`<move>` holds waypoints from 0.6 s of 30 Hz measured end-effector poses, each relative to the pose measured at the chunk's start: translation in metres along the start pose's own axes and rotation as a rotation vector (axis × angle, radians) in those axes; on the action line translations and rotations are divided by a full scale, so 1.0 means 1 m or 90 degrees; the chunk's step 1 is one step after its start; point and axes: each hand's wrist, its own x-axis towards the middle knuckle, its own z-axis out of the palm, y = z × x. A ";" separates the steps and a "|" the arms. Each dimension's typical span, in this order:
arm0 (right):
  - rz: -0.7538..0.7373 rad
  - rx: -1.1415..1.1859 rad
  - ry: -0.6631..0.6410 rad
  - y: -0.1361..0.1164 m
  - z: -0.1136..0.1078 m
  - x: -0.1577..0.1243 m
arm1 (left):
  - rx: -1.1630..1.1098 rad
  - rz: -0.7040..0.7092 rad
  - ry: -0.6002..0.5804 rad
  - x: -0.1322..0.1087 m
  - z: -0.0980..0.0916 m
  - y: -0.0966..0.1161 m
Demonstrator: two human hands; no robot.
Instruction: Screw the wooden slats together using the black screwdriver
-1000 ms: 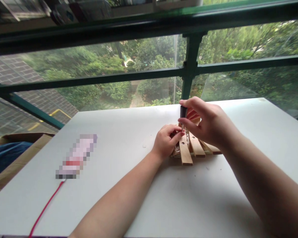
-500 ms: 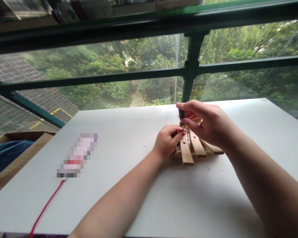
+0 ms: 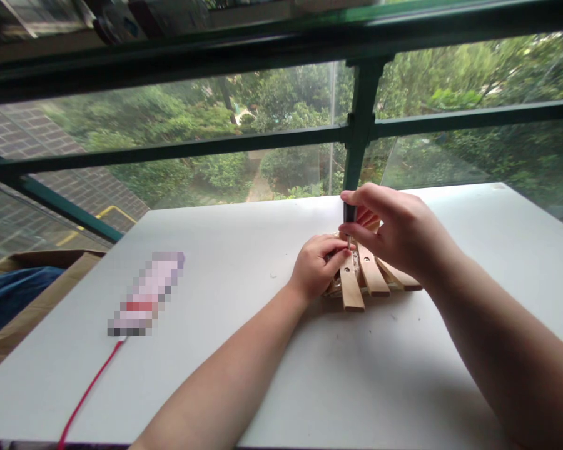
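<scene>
Several wooden slats with small holes lie fanned out on the white table, over a crinkled clear plastic bag. My left hand is closed at the top end of the nearest slat, pinching something small I cannot make out. Just above it, my right hand pinches a small dark-handled screwdriver, held upright with its tip down at the slat's end. The two hands touch at the fingertips.
A blurred-out flat object with a red cable lies at the table's left. A cardboard box with blue cloth stands beyond the left edge. A green-framed window runs along the table's far edge.
My right hand has shifted slightly with the screwdriver, turning it between the fingers. The left hand and slats have stayed in place.
</scene>
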 end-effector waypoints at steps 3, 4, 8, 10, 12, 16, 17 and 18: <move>0.011 0.007 0.005 0.001 0.001 -0.001 | 0.003 -0.004 0.004 -0.001 0.000 0.000; 0.015 0.008 0.009 0.001 0.001 -0.002 | 0.003 -0.009 0.006 -0.001 0.000 0.000; 0.021 0.008 0.020 0.002 0.001 -0.002 | 0.001 -0.015 0.016 -0.001 -0.001 -0.001; 0.024 0.010 0.017 0.002 0.001 -0.002 | 0.000 -0.009 0.016 -0.001 -0.001 -0.001; 0.025 0.020 0.010 0.001 0.001 -0.002 | -0.002 -0.006 0.011 0.000 -0.001 0.000; 0.030 0.076 0.010 0.001 0.002 -0.004 | -0.014 -0.014 -0.003 0.000 0.000 0.001; 0.033 0.098 0.012 0.000 0.002 -0.005 | -0.017 -0.016 -0.004 0.000 0.000 0.001; 0.036 0.121 0.010 0.001 0.003 -0.005 | -0.019 -0.017 -0.003 0.000 0.000 0.000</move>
